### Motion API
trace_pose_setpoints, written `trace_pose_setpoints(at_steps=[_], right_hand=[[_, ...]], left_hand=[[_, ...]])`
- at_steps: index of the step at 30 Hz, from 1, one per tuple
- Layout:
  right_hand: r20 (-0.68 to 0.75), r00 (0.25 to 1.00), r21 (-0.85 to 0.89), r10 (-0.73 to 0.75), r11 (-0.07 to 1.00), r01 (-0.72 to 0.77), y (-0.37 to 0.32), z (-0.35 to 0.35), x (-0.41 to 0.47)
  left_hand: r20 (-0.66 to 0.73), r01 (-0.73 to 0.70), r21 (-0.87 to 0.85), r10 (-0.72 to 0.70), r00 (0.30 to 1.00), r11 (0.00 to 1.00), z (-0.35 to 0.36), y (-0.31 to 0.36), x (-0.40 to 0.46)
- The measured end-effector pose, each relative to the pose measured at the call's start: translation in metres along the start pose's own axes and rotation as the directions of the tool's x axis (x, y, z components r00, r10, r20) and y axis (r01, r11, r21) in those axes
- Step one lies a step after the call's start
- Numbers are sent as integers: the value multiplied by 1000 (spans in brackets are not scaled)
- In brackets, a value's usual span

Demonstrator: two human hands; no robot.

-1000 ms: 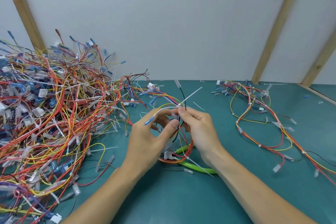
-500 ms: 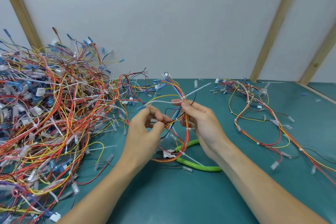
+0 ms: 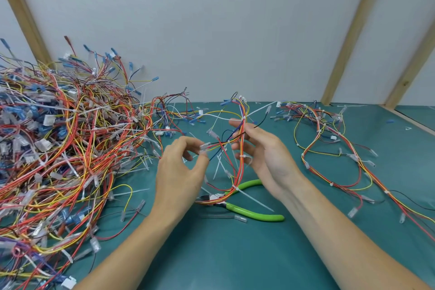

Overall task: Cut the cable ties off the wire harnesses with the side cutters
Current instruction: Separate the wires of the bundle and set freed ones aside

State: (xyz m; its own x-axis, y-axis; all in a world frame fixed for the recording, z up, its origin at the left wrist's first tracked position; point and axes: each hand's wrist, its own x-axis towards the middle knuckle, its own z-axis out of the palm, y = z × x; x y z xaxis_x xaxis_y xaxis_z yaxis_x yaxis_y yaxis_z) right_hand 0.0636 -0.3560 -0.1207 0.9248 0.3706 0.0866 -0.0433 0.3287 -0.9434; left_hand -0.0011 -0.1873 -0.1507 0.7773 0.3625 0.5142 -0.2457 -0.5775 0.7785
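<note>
Between my hands hangs a wire harness [image 3: 240, 167] of red, orange and yellow wires bound by white cable ties [image 3: 242, 156]. My left hand [image 3: 181, 172] pinches a clear terminal on one of its loose wires. My right hand [image 3: 261, 150] holds the bundle's upper part between thumb and fingers, with a tie's long tail sticking up to the right. The green-handled side cutters [image 3: 254, 213] lie on the table below the harness, and neither hand touches them.
A big tangled heap of harnesses [image 3: 58, 148] fills the left of the teal table [image 3: 235, 254]. More harnesses [image 3: 329, 148] lie spread out at the right. A loose black wire with a clear terminal [image 3: 240, 219] lies by the cutters. A white wall stands behind.
My hands have moved apart and the harness has been raised and spread between them. The left hand now pinches a clear terminal instead of the wires near the right hand.
</note>
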Motion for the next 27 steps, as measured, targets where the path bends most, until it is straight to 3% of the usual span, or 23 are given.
trace_pose_setpoints(at_steps=[5,12,19,22,27], right_hand=[[3,1000,-86,31,996,-31,-6,-3,0],[65,997,-165,38,986,-27,-6,4,-4],[234,971,-54,53,998,-41,-4,14,-9],[152,988,-77,3,997,9,-6,12,-7],[-139,973,-340,-182,932,126,-4,1,-1]], left_hand=[[-80,-94,-44,91,993,995,-6,6,2],[244,-180,-100,200,949,979,5,16,-10],[160,-130,-17,131,978,991,4,8,-8],[133,-56,-51,63,989,997,3,6,-5],[116,137,-245,-111,987,960,1,3,4]])
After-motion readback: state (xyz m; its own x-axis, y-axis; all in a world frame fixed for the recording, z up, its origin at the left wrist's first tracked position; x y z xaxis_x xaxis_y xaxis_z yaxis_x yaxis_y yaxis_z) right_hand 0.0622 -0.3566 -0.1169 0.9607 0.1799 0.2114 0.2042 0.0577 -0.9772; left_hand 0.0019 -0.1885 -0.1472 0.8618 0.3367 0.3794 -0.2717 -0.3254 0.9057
